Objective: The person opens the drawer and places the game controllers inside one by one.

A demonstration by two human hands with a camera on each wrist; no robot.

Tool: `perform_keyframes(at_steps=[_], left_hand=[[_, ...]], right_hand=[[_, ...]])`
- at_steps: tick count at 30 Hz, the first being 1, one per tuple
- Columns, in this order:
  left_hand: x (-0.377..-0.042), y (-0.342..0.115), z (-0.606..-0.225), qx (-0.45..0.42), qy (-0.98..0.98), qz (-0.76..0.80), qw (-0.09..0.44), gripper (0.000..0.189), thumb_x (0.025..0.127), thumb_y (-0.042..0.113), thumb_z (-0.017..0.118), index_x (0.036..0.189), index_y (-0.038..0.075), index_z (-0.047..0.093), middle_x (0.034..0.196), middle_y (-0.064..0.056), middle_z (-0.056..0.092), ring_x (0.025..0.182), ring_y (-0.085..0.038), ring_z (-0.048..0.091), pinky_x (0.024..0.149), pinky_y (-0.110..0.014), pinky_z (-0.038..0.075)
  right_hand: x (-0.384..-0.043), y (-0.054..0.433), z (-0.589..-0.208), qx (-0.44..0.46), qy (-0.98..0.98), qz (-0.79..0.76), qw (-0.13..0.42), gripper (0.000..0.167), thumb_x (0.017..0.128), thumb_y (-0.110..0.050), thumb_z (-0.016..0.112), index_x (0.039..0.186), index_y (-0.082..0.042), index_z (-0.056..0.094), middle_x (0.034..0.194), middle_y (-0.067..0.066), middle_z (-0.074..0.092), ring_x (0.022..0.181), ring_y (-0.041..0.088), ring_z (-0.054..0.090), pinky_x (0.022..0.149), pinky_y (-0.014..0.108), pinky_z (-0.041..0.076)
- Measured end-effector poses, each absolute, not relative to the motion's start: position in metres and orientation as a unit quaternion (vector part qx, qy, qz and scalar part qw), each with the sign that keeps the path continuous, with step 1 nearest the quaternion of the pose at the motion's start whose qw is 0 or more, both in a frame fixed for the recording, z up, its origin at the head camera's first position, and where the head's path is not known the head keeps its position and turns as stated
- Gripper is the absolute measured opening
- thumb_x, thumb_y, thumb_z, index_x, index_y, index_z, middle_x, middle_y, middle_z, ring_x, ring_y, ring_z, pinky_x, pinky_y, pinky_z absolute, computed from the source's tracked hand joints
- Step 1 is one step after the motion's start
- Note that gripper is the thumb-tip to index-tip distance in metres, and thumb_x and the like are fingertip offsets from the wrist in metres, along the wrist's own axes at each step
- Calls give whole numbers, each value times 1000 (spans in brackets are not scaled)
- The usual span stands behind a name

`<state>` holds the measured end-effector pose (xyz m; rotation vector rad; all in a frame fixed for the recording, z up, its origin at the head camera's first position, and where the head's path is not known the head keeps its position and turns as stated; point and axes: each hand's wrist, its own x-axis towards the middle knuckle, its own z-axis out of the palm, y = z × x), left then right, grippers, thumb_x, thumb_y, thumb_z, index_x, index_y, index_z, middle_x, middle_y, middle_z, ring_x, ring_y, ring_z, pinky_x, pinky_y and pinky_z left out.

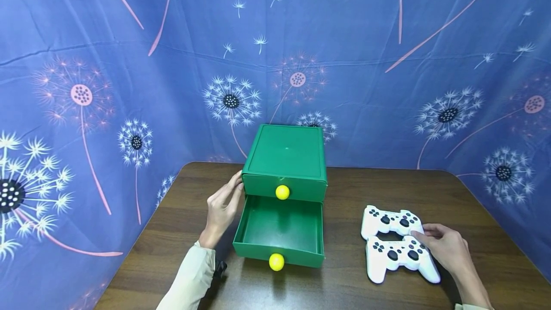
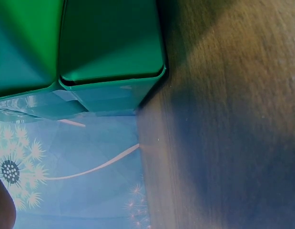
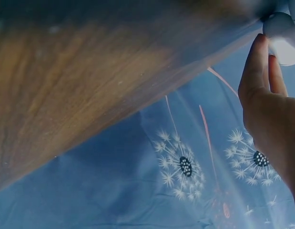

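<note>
A green two-drawer box (image 1: 286, 152) stands on the table, its yellow-knobbed lower drawer (image 1: 280, 221) pulled out and bare inside. The upper drawer (image 1: 262, 185) is closed. My left hand (image 1: 221, 209) touches the box's left side with fairly straight fingers. In the left wrist view, the box's green side (image 2: 109, 38) fills the top left. Two white game controllers lie at the right, one behind the other. My right hand (image 1: 449, 248) pinches the right grip of the rear controller (image 1: 393, 219), thumb on top. The front controller (image 1: 402, 255) lies just below it, against the rear one.
The brown wooden table (image 1: 340, 233) ends at a blue dandelion-print cloth (image 1: 361, 85) behind and at both sides. A small black object (image 1: 220, 268) shows beside the left sleeve (image 1: 189, 276).
</note>
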<state>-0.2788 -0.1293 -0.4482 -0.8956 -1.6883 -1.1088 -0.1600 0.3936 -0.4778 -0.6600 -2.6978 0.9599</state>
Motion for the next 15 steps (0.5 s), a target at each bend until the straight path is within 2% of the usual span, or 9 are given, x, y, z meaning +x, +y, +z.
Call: perform_keyframes(at_steps=[5,9,15], left_hand=[[-279,-129,-449,-363,-682,-453,445,55,83,-25,68,136,-8,63,130,-18,69,108,-26,72,94,-28,59],[-279,-128,-449,-364,-681,-451,448,54,83,-25,68,135,-10,64,129,-18,69,107,-27,73,93,-28,59],[-279,-129,-448,-360,-681,-449,452,54,83,-25,68,134,-9,64,128,-19,70,103,-31,74,93,-27,59]], right_hand=[[-162,394,-479,-202,-920,316,110,54,94,-26,77,123,17,61,106,31,67,94,44,65,63,37,50],[-165,397,-481,-183,-924,318,108,54,94,-25,79,123,17,62,107,32,68,96,45,66,66,38,54],[-169,402,-482,-167,-926,328,82,61,92,-28,81,126,18,59,115,36,65,104,51,64,74,49,60]])
